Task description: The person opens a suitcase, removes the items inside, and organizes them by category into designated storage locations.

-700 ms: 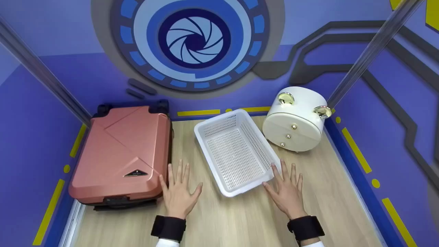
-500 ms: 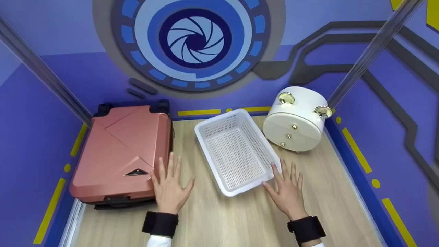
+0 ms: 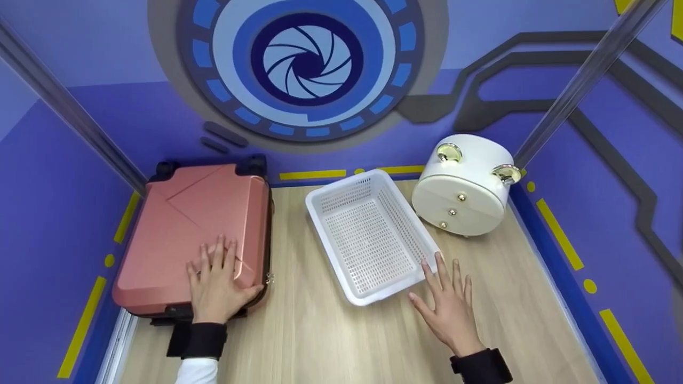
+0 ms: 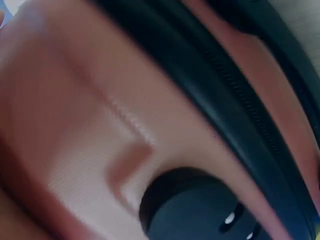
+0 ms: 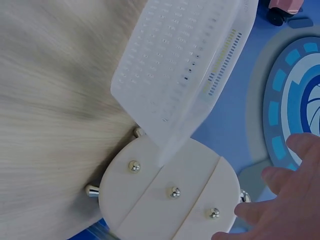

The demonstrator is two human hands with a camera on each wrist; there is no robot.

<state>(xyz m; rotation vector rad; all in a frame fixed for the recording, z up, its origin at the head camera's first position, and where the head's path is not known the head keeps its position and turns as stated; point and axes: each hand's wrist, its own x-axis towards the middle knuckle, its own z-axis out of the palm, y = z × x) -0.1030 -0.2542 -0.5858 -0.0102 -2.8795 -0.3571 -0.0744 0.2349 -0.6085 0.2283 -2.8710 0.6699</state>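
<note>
A pink hard-shell suitcase [image 3: 176, 213] lies flat at the left. My left hand [image 3: 216, 288] is over its near right corner, fingers spread; whether the palm presses on the shell cannot be told. In the left wrist view the pink shell [image 4: 90, 140] fills most of the picture, with a dark zipper band [image 4: 200, 95] and a round black part [image 4: 195, 210]. My right hand [image 3: 451, 314] hovers by the near right corner of a white perforated plastic basket [image 3: 333, 266], fingers straight and spread, holding nothing. In the right wrist view, several fingers [image 5: 285, 195] show at lower right.
A rounded white case with gold knobs [image 3: 464, 186] and gold ring-like fittings stands at the back right, close to the basket. Blue-purple printed walls [image 3: 373, 144] enclose the wood-look surface [image 3: 341, 341] at the back and sides. Clear posts [image 3: 581, 80] rise at the corners.
My left hand has moved left from beside the suitcase onto its near right corner. The right hand has hardly moved. The whole head view has shifted slightly.
</note>
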